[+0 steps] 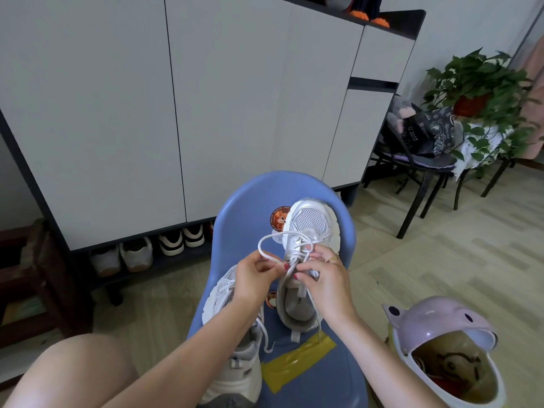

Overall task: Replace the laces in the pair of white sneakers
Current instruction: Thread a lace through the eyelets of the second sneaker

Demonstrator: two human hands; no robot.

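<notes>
Mesh-toed white sneaker [309, 231] on blue plastic chair [244, 198]; left hand [256, 275] and right hand [321, 272] pinch round cord lace [266, 241].

Home entryway. Tall shoe cabinet [176, 113] at 11 o'clock, shoes [147, 251] stored beneath. Potted plant [477, 92] at 2 o'clock.

Soft, even indoor daylight, slightly cool, no harsh glare.

Faint shadows under the blue chair [347, 231] and below the cabinet [117, 113]; strong wide-angle bending toward the edges; centre sharp, near corners softly blurred, mild sheen on the floor [471, 245].
</notes>
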